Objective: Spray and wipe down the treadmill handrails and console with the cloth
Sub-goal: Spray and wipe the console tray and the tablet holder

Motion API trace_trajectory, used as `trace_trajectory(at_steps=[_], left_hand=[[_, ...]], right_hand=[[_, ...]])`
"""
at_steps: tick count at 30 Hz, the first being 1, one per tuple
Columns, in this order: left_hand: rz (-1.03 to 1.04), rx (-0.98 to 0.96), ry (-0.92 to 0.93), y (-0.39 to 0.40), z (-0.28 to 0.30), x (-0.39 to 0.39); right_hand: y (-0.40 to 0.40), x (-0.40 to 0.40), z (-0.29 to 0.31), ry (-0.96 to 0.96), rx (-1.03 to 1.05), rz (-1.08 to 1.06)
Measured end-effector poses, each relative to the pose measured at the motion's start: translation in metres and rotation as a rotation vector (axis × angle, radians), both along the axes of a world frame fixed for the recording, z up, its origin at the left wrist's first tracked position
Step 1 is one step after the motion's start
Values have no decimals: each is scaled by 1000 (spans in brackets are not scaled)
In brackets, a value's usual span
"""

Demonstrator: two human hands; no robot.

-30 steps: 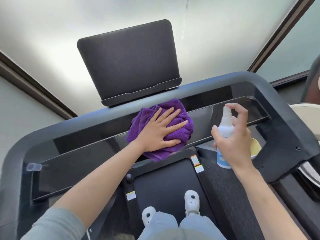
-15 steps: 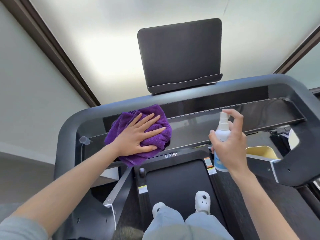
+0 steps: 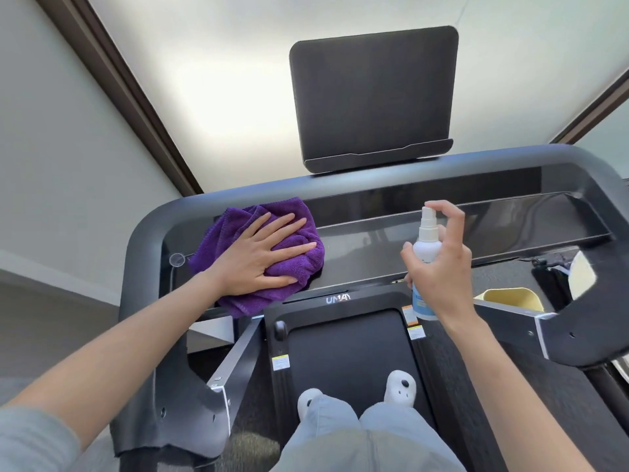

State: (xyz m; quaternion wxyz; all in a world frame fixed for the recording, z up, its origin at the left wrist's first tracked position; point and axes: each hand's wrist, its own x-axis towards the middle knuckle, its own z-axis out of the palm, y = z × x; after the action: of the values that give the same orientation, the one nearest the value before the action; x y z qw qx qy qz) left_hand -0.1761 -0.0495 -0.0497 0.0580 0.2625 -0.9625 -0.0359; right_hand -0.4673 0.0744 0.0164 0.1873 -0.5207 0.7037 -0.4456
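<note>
Person stands on the treadmill belt (image 3: 343,349), white shoes (image 3: 400,386) just visible below grey trousers. Left hand (image 3: 258,257) lies flat on the purple cloth (image 3: 238,301), fingers straight & spread, pressing it onto the glossy black console (image 3: 391,243) at its left end, close to the rounded corner of the handrail (image 3: 149,226). Cloth is bunched, its near edge hanging over the console's front lip.

Right hand (image 3: 442,274) grips the spray bottle (image 3: 426,247) upright, in front of the console, right of centre; fingers & thumb curled round the white body, index finger bent over the top of the nozzle. Bottle is white w/ a pale blue label; can't tell how much liquid is inside.

Dark tablet stand (image 3: 374,97) rises behind the console, in the middle. A small clear round knob (image 3: 177,259) sits on the console just left of the cloth. Right of the bottle, lower down, a yellow tub (image 3: 512,298) shows w/ its mouth open toward me; contents can't be made out. "UMAY" logo (image 3: 337,299) on the frame below the console.
</note>
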Motion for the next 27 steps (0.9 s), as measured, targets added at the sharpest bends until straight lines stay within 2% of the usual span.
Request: trace_trajectory(at_steps=[9,17,27], left_hand=[[-39,-31,-9,-9,1,-70],[-133,-33,-25,-17,3,-171],[-154,-24,-13,-16,3,-301]], right_hand=[[-1,-44,-1,-25,-13,-17],[8,-117,-7,-29,15,-138],[20,-202,-14,-33,48,-263]])
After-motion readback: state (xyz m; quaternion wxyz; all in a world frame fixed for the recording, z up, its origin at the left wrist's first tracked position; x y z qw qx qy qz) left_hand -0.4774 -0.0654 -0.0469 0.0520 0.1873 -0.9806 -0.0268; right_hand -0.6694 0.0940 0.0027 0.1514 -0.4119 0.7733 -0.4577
